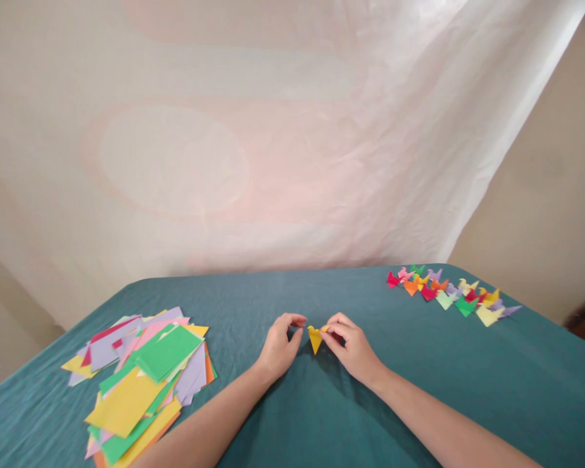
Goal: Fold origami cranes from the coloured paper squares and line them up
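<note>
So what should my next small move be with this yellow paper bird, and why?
Probably carry the yellow paper bird toward the other folded birds with your right hand: that hand pinches it, it looks shaped much like them, and your left hand is open beside it.

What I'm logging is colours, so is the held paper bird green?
No, the paper bird pinched by the right hand is yellow.

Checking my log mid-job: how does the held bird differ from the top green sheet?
Colour: the held bird is yellow, the top green sheet green.
Shape: the held bird is folded with pointed parts; the top green sheet looks flat and four-sided.
Place: the held bird is pinched in the right hand; the top green sheet lies on the pile.
Shared: both look like plain coloured paper.
</note>
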`<act>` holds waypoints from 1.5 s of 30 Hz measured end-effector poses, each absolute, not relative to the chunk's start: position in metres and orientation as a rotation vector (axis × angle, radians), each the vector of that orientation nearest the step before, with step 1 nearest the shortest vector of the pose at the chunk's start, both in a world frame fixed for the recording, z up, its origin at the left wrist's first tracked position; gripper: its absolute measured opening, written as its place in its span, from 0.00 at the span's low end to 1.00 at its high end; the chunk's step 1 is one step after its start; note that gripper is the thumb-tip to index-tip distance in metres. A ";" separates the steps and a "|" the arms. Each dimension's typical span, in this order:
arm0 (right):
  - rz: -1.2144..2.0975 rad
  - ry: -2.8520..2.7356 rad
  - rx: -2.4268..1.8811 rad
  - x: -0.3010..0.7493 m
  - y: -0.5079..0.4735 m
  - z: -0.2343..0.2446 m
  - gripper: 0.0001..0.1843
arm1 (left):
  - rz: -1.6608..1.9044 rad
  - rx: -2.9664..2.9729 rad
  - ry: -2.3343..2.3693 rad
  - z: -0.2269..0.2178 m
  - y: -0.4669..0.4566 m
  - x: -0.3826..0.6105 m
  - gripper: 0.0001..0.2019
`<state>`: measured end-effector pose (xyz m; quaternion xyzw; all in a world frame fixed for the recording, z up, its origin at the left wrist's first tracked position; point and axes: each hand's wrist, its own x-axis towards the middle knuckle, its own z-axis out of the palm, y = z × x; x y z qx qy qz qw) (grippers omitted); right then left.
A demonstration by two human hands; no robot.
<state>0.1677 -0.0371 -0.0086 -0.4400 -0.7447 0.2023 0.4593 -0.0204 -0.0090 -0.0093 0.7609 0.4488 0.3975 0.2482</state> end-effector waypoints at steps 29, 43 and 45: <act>0.514 -1.974 -1.175 0.169 -0.032 -0.015 0.09 | 0.853 2.283 1.079 0.003 -0.015 -0.026 0.26; 0.644 -1.816 -1.126 0.169 -0.032 -0.015 0.03 | 0.969 2.188 1.178 0.001 -0.014 -0.022 0.08; 0.710 -1.767 -1.108 0.169 -0.033 -0.012 0.03 | 0.930 2.160 1.164 0.002 -0.014 -0.022 0.06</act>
